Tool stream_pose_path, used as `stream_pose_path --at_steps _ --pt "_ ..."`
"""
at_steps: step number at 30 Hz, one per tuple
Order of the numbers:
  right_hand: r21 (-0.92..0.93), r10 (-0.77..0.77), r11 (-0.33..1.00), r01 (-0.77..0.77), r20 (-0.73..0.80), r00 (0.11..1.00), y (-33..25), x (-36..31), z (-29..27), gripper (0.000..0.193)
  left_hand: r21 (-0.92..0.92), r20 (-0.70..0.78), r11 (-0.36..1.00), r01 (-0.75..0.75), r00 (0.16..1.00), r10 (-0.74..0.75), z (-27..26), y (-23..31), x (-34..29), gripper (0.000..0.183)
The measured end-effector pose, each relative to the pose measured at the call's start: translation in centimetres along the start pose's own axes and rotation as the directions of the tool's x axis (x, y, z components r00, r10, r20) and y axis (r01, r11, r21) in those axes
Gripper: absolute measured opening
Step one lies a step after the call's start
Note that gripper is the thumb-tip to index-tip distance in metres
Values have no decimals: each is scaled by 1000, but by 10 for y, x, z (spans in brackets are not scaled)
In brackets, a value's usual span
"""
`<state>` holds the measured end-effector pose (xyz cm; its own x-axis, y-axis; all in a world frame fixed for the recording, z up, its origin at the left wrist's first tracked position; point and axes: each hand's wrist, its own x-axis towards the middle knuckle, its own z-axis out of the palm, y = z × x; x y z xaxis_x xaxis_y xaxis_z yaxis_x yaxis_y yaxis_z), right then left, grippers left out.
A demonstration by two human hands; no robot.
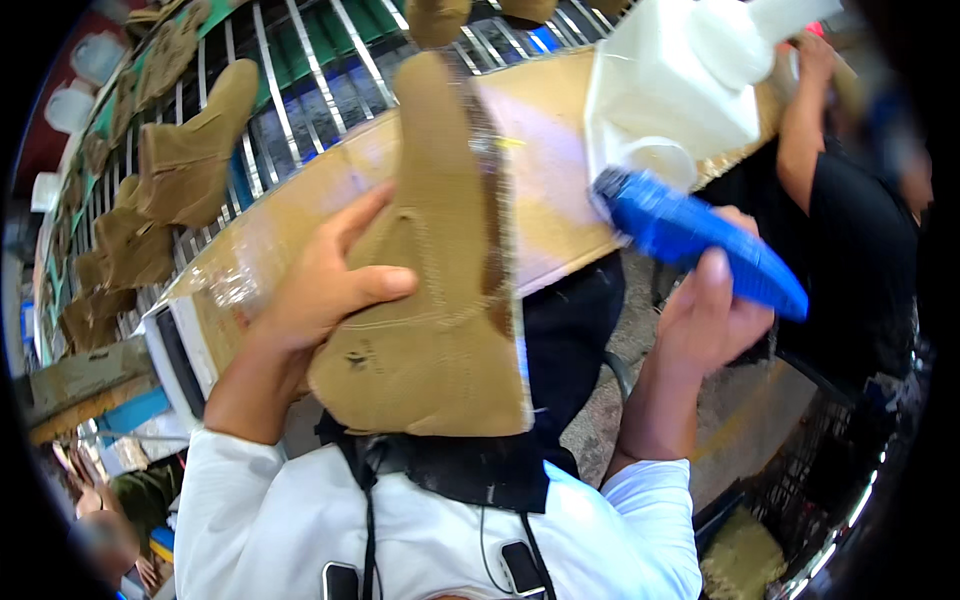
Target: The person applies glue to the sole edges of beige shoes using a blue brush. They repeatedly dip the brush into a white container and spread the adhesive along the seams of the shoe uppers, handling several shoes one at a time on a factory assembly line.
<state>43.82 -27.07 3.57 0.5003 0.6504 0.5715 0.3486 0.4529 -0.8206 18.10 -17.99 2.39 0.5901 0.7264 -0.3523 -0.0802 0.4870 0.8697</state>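
A tan boot upper (430, 250), with stitched seams and a small dark mark near its wide lower end, stands out in front of my chest. My left hand (330, 275) is closed on its left side, thumb lying across the front and fingers behind. Its right edge shows a darker brown strip. To the right, my right hand (710, 305) grips what looks like a blue brush (690, 235), blurred by motion. The brush's thick, wrapped-looking end points toward the white plastic container (670, 90) and is apart from the boot upper.
Cardboard (560, 120) covers the near worktop, with the white container on it. Beyond runs a rack of metal bars (310, 75) carrying several tan boot uppers (190, 160). A person in black (860, 240) is close at the right; another (110, 520) is at the lower left.
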Motion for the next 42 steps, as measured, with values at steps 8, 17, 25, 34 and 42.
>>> stream_pose_path --at_steps 8,17,25,34,42 --pt "-600 11 787 145 248 969 60 29 -59 19 -48 -31 999 -1 1000 -1 -15 -7 8 83" --pt "-320 370 869 -377 -86 925 38 -13 -54 11 -180 -117 984 10 993 -32 -14 -7 8 76" --pt "250 481 813 -525 217 849 13 -14 11 30 -160 -52 986 41 997 -50 -1 -2 9 78" --pt "179 408 864 -470 296 864 -18 -16 11 20 -203 -37 979 1 999 -9 -11 -2 7 69" --pt "22 135 988 -154 368 920 -36 -15 -3 29 -361 -76 932 1 997 -31 -5 5 2 56"
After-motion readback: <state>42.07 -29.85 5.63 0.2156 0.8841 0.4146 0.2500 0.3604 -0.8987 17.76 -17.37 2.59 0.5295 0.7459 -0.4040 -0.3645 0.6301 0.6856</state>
